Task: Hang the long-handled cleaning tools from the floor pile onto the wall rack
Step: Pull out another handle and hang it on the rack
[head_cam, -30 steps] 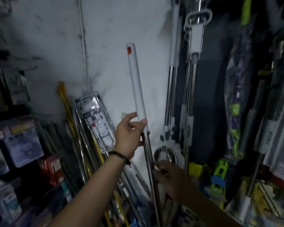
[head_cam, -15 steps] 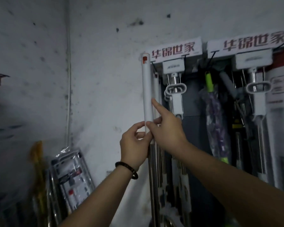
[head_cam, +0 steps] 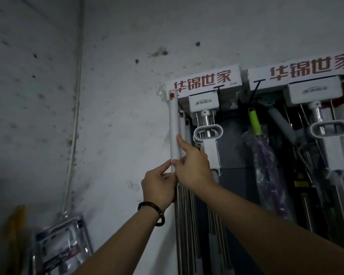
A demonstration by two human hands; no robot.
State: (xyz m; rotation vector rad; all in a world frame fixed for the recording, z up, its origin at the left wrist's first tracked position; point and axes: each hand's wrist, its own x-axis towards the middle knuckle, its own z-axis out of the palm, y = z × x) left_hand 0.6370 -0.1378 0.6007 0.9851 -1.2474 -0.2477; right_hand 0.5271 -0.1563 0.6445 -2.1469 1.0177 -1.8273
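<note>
A long tool with a white grip (head_cam: 173,126) and an orange-marked tip stands upright at the left end of the wall rack (head_cam: 203,81), its tip touching the rack's white sign. My left hand (head_cam: 159,186) pinches the lower end of the white grip from the left. My right hand (head_cam: 193,167) holds the same grip from the right, index finger stretched up along it. The steel shaft (head_cam: 179,225) runs down below my hands. Other white-handled mops (head_cam: 208,133) hang just to the right.
A second rack section (head_cam: 310,68) at the right carries a mop with an oval handle (head_cam: 329,129), a wrapped purple umbrella with a green handle (head_cam: 264,155) and more poles. Packaged goods (head_cam: 62,249) lean on the wall at lower left. A pipe (head_cam: 75,124) runs down the wall.
The pole has gone up from low by the floor pile to the rack's left end. My right hand moved from the steel shaft up to the white grip. The view tilted upward.
</note>
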